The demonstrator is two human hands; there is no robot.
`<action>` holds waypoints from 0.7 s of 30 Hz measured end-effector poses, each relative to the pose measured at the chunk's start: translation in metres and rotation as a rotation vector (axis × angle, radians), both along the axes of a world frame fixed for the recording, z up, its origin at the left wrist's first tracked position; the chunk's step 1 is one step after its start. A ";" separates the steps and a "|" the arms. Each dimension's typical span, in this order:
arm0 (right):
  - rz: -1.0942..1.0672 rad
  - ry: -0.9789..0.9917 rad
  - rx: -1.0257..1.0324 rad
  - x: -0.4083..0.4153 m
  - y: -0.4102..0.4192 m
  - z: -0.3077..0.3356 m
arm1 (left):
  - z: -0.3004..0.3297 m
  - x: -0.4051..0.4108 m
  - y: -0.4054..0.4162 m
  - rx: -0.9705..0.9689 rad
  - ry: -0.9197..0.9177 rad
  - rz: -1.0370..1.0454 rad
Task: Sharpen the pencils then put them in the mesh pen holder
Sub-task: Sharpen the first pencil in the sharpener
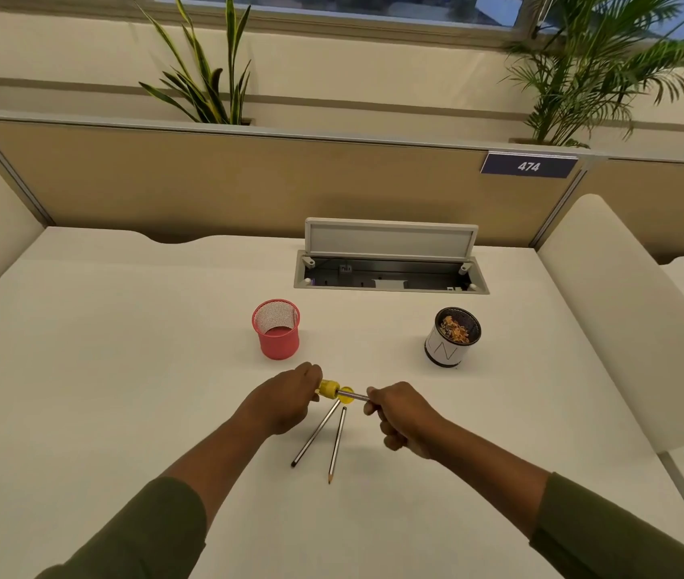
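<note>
My left hand (pixel 290 401) grips a yellow pencil sharpener (pixel 331 389) just above the desk. My right hand (pixel 398 415) holds a grey pencil (pixel 357 396) whose tip sits inside the sharpener. Two more grey pencils lie on the desk below my hands: one (pixel 315 434) slants left with its dark end toward me, the other (pixel 336 445) points its sharpened tip toward me. The pink mesh pen holder (pixel 276 330) stands upright and empty, just beyond my left hand.
A white cup with a black mesh liner (pixel 452 337) holds pencil shavings at the right. Behind it a cable box (pixel 390 261) stands open in the white desk (pixel 123 348). Beige partitions border the desk on the back and sides.
</note>
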State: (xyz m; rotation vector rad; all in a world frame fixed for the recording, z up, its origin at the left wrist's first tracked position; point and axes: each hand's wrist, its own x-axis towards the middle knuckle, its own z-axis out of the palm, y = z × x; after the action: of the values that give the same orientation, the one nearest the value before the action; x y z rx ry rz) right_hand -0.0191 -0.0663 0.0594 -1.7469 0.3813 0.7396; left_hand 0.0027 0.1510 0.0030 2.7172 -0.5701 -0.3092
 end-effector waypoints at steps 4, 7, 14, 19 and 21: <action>0.497 -0.610 -0.486 -0.005 -0.009 -0.003 | -0.001 0.003 0.006 -0.014 0.016 -0.003; 0.829 -1.134 -0.846 -0.003 -0.021 -0.012 | -0.001 0.006 0.009 -0.099 0.057 0.049; 0.792 -1.405 -0.873 -0.001 -0.032 -0.024 | 0.007 0.008 0.004 -0.621 0.140 0.301; 0.200 -0.620 -0.324 -0.009 -0.003 -0.016 | 0.004 0.010 0.002 -0.604 0.062 0.277; -0.164 -0.038 0.113 -0.007 0.006 -0.011 | 0.004 0.010 0.004 -0.575 0.059 0.269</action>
State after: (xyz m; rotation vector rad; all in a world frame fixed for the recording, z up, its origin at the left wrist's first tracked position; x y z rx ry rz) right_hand -0.0263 -0.0600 0.0480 -1.6006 0.4423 0.5981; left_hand 0.0132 0.1551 0.0065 2.1805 -0.2222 -0.1266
